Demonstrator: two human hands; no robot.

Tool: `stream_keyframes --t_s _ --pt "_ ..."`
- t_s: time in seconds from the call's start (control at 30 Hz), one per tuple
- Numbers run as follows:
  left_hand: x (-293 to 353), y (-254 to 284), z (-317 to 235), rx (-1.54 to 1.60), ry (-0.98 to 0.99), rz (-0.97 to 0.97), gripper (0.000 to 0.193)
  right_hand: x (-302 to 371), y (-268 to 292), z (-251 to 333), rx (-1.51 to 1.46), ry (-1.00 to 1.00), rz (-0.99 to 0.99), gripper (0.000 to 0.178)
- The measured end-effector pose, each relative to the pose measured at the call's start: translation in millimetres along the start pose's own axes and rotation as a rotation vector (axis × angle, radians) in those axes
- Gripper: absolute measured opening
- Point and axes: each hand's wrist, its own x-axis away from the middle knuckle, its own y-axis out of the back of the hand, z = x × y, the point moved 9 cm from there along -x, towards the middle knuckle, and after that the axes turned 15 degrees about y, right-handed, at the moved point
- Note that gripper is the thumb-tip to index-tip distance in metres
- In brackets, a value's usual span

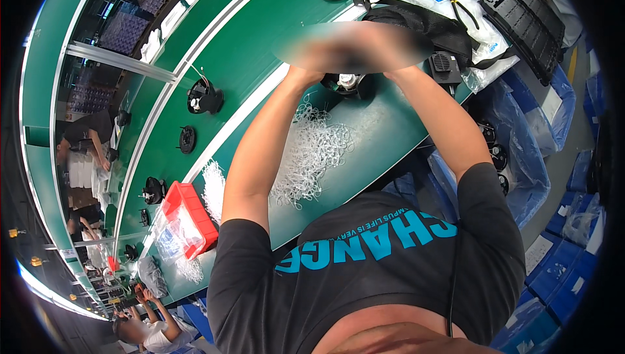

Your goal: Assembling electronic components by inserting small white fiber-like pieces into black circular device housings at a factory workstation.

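Observation:
Both my hands reach to the far side of the green bench, close together. A blur smears my left hand and my right hand, so their fingers do not show. Dark material lies between them, too blurred to name. Just below sits a black rounded part with a white fitting in it, partly hidden by the hands; whether either hand grips it I cannot tell. A tangled heap of thin white ties lies nearer to me. Right of my right hand is a black slotted box.
A black bag and yellow-handled pliers lie on white plastic at the far right, beside black trays. Black round parts stand along the green belt. A red bin sits left. Blue lined crates stand right. Co-workers are at left.

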Motion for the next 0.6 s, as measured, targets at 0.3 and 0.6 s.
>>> stream_keyframes --t_s 0.3,0.6 --pt "10 -4 -9 -0.266 -0.069 -0.141 0.018 5 -16 24 0.659 0.148 0.463 0.025" --pt "21 3 -11 -0.289 -0.056 -0.246 0.011 6 -15 49 0.788 0.379 0.539 0.013"
